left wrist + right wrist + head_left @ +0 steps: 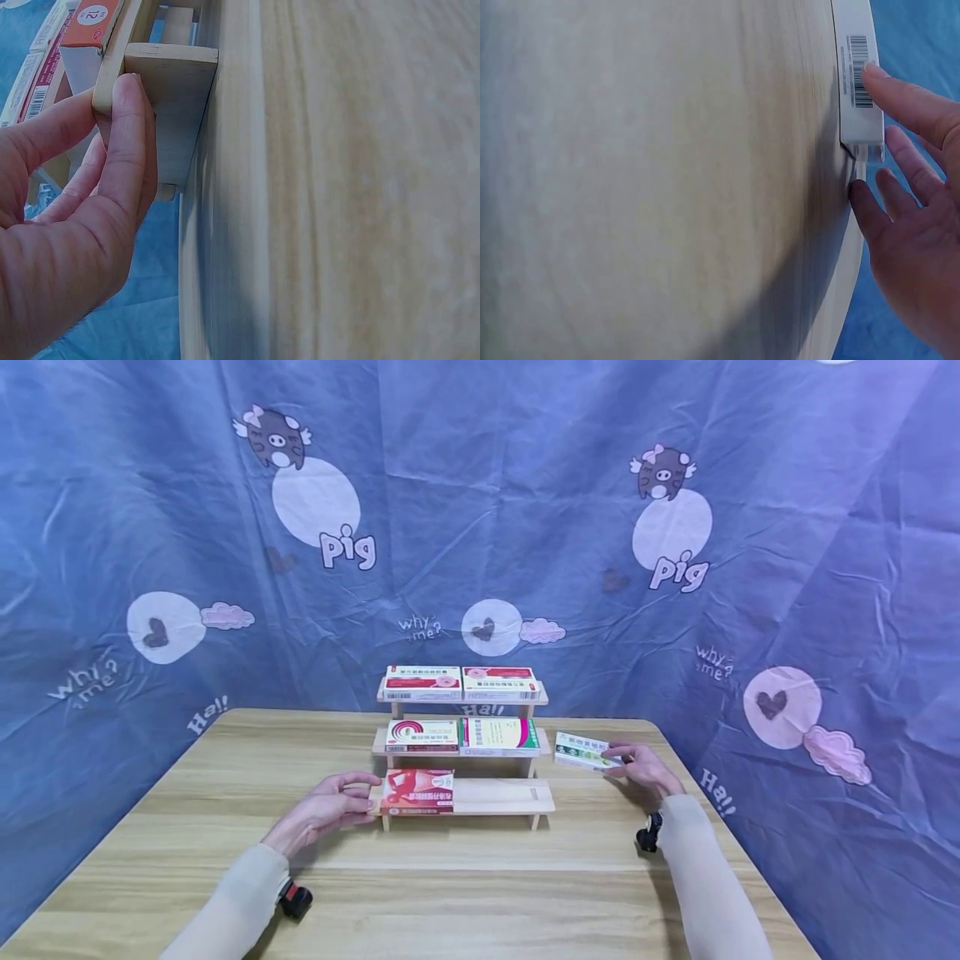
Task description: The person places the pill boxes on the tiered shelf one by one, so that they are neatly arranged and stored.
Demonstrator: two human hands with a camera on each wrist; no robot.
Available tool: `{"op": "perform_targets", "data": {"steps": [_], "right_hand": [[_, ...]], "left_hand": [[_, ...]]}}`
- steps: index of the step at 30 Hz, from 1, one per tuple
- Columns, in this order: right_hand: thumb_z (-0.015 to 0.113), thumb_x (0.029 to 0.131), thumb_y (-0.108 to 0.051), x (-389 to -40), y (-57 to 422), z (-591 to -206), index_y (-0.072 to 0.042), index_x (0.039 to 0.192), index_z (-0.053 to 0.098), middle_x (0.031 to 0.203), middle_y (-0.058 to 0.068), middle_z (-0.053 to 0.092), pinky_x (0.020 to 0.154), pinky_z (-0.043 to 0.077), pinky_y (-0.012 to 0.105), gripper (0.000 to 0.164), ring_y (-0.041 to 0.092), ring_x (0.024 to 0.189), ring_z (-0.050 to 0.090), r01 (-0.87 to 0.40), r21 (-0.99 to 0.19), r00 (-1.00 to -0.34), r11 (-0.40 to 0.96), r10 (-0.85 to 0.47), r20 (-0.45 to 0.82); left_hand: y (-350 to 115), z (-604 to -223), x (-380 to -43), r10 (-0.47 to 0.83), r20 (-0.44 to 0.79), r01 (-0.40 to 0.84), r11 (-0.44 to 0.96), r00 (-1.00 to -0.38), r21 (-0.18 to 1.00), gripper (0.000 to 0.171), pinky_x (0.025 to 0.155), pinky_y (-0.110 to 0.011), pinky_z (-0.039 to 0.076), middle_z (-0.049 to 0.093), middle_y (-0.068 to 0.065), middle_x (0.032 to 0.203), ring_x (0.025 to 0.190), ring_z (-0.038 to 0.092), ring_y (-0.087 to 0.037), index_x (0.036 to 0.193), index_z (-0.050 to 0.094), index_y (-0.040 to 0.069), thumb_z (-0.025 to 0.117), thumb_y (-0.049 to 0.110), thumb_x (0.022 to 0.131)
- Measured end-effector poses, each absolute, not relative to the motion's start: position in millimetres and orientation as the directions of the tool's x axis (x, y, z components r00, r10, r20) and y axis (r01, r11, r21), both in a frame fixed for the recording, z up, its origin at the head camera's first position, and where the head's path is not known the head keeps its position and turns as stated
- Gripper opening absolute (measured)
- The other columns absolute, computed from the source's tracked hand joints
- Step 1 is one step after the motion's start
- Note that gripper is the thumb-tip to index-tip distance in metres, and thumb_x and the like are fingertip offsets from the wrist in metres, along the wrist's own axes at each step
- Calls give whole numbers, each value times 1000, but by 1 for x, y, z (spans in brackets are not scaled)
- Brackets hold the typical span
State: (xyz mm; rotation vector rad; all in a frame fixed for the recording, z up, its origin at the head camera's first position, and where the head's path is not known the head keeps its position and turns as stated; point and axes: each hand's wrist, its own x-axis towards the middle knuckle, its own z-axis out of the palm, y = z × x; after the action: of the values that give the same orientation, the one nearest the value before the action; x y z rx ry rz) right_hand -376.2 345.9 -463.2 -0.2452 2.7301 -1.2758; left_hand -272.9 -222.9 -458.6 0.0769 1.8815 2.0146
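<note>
My left hand (332, 806) pinches the left end of the bottom step of a three-tier wooden display stand (495, 795); the left wrist view shows thumb and fingers around the board's edge (105, 86). A red medicine box (417, 792) lies on that step, just beside this hand. To the right of the stand, my right hand (637, 767) holds the right end of a white and green medicine box (581, 752) at the table. Its thumb touches the barcode side (860, 71) in the right wrist view, while the index fingertip is hidden behind the box.
Two medicine boxes lie on the middle step, a white and red one (422, 736) and a green-edged one (498, 733). The top step bears two red and white boxes (423, 682). A blue patterned cloth (480, 527) hangs behind the wooden table (480, 902).
</note>
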Motion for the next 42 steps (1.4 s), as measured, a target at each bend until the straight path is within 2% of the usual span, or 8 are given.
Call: {"op": "perform_targets", "data": {"steps": [4, 11, 16, 22, 29, 33, 39, 42], "right_hand": [[77, 78, -7, -374, 344, -466, 9, 120, 63, 148, 32, 34, 118, 19, 63, 47, 54, 137, 28, -126, -760, -978, 638, -209, -13], [83, 72, -6, -370, 343, -465, 6, 117, 66, 150, 34, 30, 115, 24, 64, 50, 57, 134, 30, -161, -724, -973, 671, -231, 2], [81, 73, -6, -364, 340, -461, 6, 118, 66, 147, 35, 33, 113, 34, 61, 48, 56, 130, 39, -194, -702, -964, 685, -267, 6], [81, 74, -8, -356, 338, -460, 2, 118, 67, 148, 33, 35, 112, 35, 60, 48, 55, 130, 41, -193, -695, -962, 692, -271, -2], [83, 73, -11, -350, 342, -464, 3, 117, 68, 144, 34, 40, 107, 42, 58, 49, 51, 123, 50, -224, -694, -958, 684, -284, 28], [82, 73, -12, -346, 342, -463, 3, 118, 67, 145, 33, 40, 109, 38, 61, 50, 51, 126, 47, -229, -705, -955, 671, -293, 31], [83, 73, -14, -341, 345, -456, 2, 123, 65, 146, 31, 40, 114, 21, 67, 55, 53, 135, 34, -235, -730, -953, 641, -299, 44], [83, 73, -15, -337, 346, -454, 2, 125, 64, 146, 30, 42, 115, 25, 64, 57, 52, 135, 36, -255, -730, -949, 634, -309, 63]], "left_hand": [[-222, -458, -273, 311, -210, -230, -29, -927, 973, 54, 88, -34, 60, 63, -12, 105, 91, 68, -20, 136, 43, -7, 63, -8, 86], [-222, -455, -272, 315, -217, -237, -27, -924, 971, 55, 87, -34, 61, 65, -12, 106, 92, 69, -21, 137, 42, -7, 63, -8, 87], [-223, -455, -272, 322, -211, -233, -30, -923, 972, 55, 87, -33, 60, 64, -12, 105, 91, 68, -20, 138, 41, -7, 62, -7, 87], [-224, -456, -272, 326, -207, -230, -35, -922, 973, 55, 88, -33, 60, 65, -12, 105, 92, 69, -20, 138, 41, -7, 62, -8, 88], [-224, -457, -272, 320, -209, -233, -40, -924, 972, 53, 87, -33, 60, 65, -12, 105, 92, 69, -21, 136, 44, -6, 62, -8, 87], [-223, -458, -272, 311, -210, -232, -35, -927, 972, 53, 88, -34, 60, 61, -13, 106, 91, 68, -21, 136, 44, -6, 63, -8, 87], [-223, -460, -274, 301, -216, -234, -24, -929, 972, 54, 89, -35, 60, 58, -14, 107, 91, 67, -22, 137, 44, -5, 64, -7, 86], [-223, -459, -274, 303, -214, -231, -22, -929, 973, 54, 89, -35, 60, 58, -14, 107, 90, 67, -21, 137, 44, -5, 63, -7, 87]]}}
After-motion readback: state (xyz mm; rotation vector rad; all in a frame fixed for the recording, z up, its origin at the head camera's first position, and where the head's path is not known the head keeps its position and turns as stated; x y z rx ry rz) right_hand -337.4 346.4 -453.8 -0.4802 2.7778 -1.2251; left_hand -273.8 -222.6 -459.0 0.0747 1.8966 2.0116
